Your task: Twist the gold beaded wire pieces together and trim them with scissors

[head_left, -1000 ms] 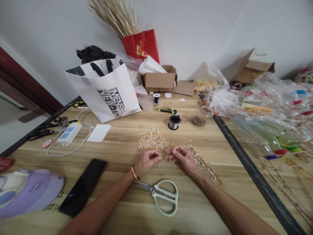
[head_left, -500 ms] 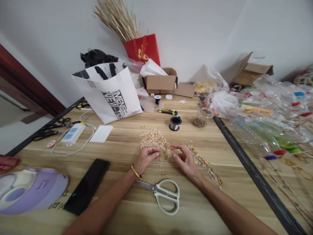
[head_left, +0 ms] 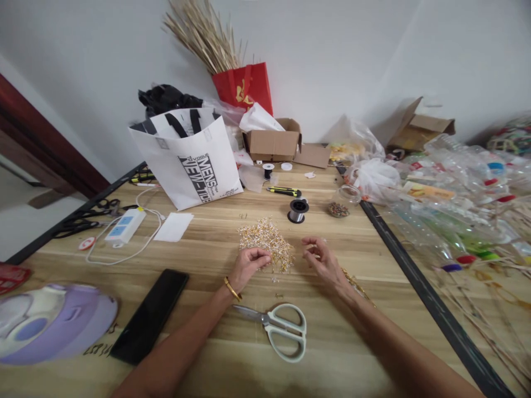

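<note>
Bead pile: a loose heap of small gold and white pieces (head_left: 266, 243) on the desk (head_left: 207, 243), at centre; its long axis runs from 11 o'clock to 5 o'clock, with the near end between the two hands.
Beaded strand: a gold strand (head_left: 357, 284) lies under and beside the right wrist, running from 10 o'clock to 4 o'clock.
Left hand: left hand (head_left: 248, 264) enters from 7 o'clock, forearm flat along the desk, a gold bangle (head_left: 230, 288) at the wrist.
Left fingers: curled in close, tips pinched together at the pile's near edge at 9 o'clock; whether a piece is gripped cannot be told.
Right hand: right hand (head_left: 322, 260) enters from 5 o'clock, just beside the pile at 3 o'clock, apart from the left hand.
Right fingers: loosely bent, tips drawn near the thumb; any small piece held is too small to tell.
Scissors: scissors (head_left: 277, 327) lie at 6 o'clock of the hands, blades pointing to 9 o'clock.
Wire spool: spool (head_left: 297, 210) at 1 o'clock of the pile.
Phone: black phone (head_left: 150, 315) at 8 o'clock.
</note>
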Demonstrator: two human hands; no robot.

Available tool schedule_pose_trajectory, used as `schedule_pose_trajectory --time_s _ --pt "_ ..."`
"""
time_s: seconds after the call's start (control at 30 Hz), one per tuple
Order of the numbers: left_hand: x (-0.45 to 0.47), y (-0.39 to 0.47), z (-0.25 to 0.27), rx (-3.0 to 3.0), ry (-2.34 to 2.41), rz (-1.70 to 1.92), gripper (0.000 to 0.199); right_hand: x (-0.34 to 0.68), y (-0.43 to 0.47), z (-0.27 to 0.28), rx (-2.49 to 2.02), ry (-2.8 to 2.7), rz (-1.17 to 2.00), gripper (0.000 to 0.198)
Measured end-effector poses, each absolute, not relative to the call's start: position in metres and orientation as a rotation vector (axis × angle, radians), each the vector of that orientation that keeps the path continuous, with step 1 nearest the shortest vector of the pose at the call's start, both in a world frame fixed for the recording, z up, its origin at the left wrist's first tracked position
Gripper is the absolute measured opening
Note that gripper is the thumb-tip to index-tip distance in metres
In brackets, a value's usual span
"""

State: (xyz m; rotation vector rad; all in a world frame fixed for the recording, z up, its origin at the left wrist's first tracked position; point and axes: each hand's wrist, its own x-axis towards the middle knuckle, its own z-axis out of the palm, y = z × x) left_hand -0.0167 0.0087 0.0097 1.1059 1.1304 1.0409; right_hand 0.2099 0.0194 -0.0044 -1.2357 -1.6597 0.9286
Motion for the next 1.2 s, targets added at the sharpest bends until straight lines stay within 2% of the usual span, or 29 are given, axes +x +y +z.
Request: schedule_pose_trajectory --time_s 0.1,0.23,0.37,0.57,0.8,0.93,1.07,1.2 --pt "-0.018 0.010 0.009 1.121 1.134 1.041 0.027 0.218 0.016 0.003 -1.360 -2.048 0.700 0.022" --pt "-0.018 0.011 0.007 1.127 1.120 1.056 0.027 0.224 -0.001 0.024 -1.562 -2.480 0.113 0.033" --pt "-0.018 0.011 0.006 1.140 1.096 1.066 0.027 0.217 -0.029 0.044 -1.580 -2.521 -0.082 0.033" --pt "-0.018 0.011 0.005 1.111 1.087 1.056 0.029 0.183 -0.077 0.057 -1.215 -2.764 0.361 0.013" --pt "-0.018 0.012 0.001 1.098 1.074 1.048 0.030 0.159 -0.098 0.036 -1.129 -2.857 0.268 0.040" --pt "-0.018 0.013 0.001 1.090 1.069 1.049 0.030 0.155 -0.098 0.036 -1.136 -2.875 0.244 0.042" --pt "-0.020 0.013 0.002 1.088 1.058 1.048 0.029 0.165 -0.094 0.053 -1.232 -2.848 0.529 0.033" --pt "-0.020 0.011 0.005 1.106 1.052 1.038 0.027 0.194 -0.087 0.069 -1.291 -2.622 0.967 0.027"
